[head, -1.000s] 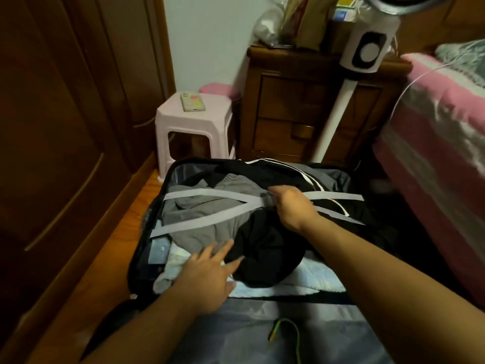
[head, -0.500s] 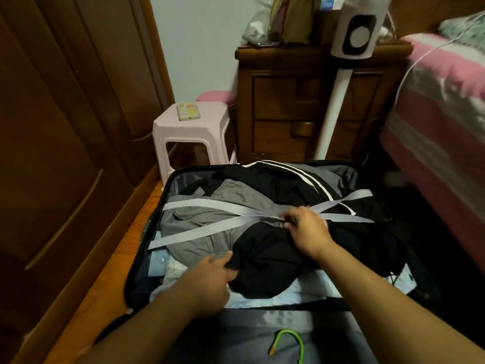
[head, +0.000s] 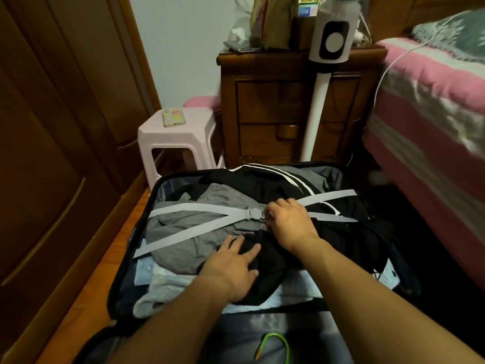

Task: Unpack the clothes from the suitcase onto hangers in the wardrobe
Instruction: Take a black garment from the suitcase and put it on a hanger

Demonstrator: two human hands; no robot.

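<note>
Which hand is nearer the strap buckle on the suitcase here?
Right. The right hand is at the buckle, its fingers curled against the buckle's right end. The left hand lies flat on the clothes, nearer the camera and clear of the buckle.

Both bare forearms reaching forward from the near edge, converging toward the middle. Left hand lying palm down, fingers straight and spread, pointing far and slightly right. Right hand farther off, back upward, wrist bent left, fingers curled under at the knuckles.
</note>
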